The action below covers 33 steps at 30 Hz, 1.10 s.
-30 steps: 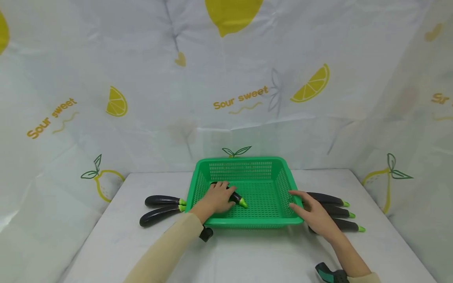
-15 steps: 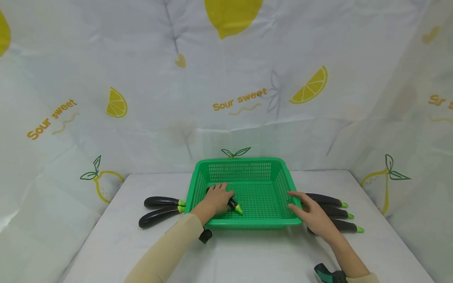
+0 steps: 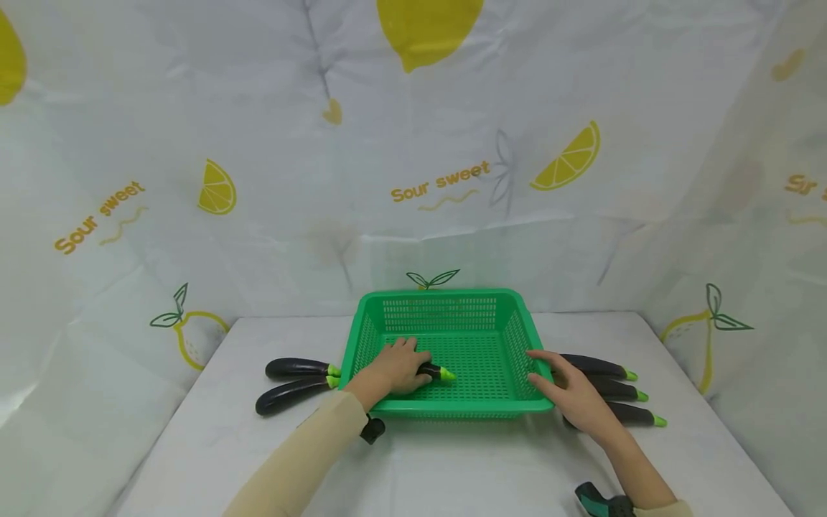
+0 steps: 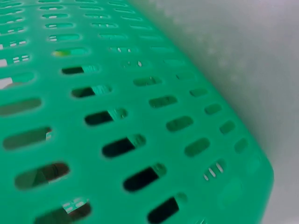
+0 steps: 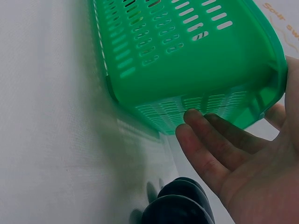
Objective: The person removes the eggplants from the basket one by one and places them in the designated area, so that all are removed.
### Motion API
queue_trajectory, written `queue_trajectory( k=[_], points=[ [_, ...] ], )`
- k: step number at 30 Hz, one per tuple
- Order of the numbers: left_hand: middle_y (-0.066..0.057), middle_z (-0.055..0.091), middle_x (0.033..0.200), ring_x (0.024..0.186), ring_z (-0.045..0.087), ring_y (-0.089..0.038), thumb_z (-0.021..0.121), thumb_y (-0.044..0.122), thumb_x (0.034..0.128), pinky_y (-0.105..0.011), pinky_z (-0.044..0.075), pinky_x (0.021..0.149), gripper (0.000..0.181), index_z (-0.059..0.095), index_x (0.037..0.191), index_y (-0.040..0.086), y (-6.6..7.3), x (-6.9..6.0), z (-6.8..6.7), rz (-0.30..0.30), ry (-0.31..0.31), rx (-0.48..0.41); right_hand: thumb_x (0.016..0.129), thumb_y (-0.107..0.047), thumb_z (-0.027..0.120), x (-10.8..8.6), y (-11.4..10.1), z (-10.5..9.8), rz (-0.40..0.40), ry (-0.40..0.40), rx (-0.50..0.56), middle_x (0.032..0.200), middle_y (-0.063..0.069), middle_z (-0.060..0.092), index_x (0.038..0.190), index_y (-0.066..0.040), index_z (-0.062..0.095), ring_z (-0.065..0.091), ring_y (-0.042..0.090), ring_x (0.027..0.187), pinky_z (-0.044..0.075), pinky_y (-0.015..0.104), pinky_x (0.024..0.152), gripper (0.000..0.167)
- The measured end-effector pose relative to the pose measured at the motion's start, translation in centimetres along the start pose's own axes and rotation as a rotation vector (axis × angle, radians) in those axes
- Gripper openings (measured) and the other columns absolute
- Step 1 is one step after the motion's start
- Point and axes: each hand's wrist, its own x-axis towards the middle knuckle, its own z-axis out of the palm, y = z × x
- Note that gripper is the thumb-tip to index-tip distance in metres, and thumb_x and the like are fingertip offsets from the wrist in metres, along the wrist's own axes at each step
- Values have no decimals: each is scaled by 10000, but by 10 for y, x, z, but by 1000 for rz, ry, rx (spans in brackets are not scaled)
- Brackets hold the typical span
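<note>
A green plastic basket [image 3: 465,407] with slotted walls stands on the white table. Inside it, on the left, my left hand [image 3: 397,366] grips an eggplant [image 3: 429,370]; its green stem end points right and most of its body is under the palm. My right hand [image 3: 575,395] holds the basket's right rim, thumb and one finger over the edge. In the right wrist view, the other fingers [image 5: 203,156] lie along the outside of the basket wall [image 5: 187,60]. Basket wall [image 4: 154,116] fills most of the left wrist view, with dark patches showing through its slots.
Left of the basket lie two eggplants, one behind [image 3: 297,368] and one in front [image 3: 289,397], stems toward it. On the right are three more eggplants, back [image 3: 597,365], middle [image 3: 619,388] and front [image 3: 632,413], partly behind the right hand. A lemon-printed white sheet [image 3: 291,215] hangs behind.
The eggplant under my left hand has turned, its stem end swinging from pointing toward me to pointing right. My right hand stays on the basket rim.
</note>
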Motion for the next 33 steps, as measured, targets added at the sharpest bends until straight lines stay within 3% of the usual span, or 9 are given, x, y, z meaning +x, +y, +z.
queue_trajectory(
  k=[5,11,16,24,33],
  points=[
    [-85,549,1260,1042,516,-220,535,500,1034,-420,479,849,407,598,1362,266,0,-4,-7,27,9,-14,1046,-323,594,0,0,-1,3,-4,2,1569,288,331,1503,-90,450,401,523,1378,419,647,1008,533],
    [-90,547,1293,1097,526,-235,492,517,1047,-443,494,894,440,579,1410,283,1,-10,-12,68,83,47,1048,-328,590,0,1,-1,13,-4,-3,1570,292,329,1503,-90,449,406,525,1373,415,651,1013,533],
    [-71,540,1153,924,454,-199,499,478,1057,-385,453,771,397,599,1372,258,2,-19,-22,109,143,35,1047,-320,594,0,1,-1,10,-4,2,1570,293,327,1503,-87,450,413,531,1367,418,649,1013,532],
    [-63,524,1091,893,438,-199,488,442,1070,-355,414,722,386,578,1397,257,0,-35,-34,125,207,21,1044,-311,600,0,-1,-1,2,-12,0,1568,293,332,1506,-86,445,402,538,1372,417,665,1012,537],
    [-48,513,1009,847,445,-195,554,391,1054,-327,391,671,352,587,1377,255,-4,-51,-41,160,333,22,1039,-294,612,0,-2,0,6,-14,10,1573,296,320,1515,-92,438,384,543,1382,412,672,1015,545]
  ],
)
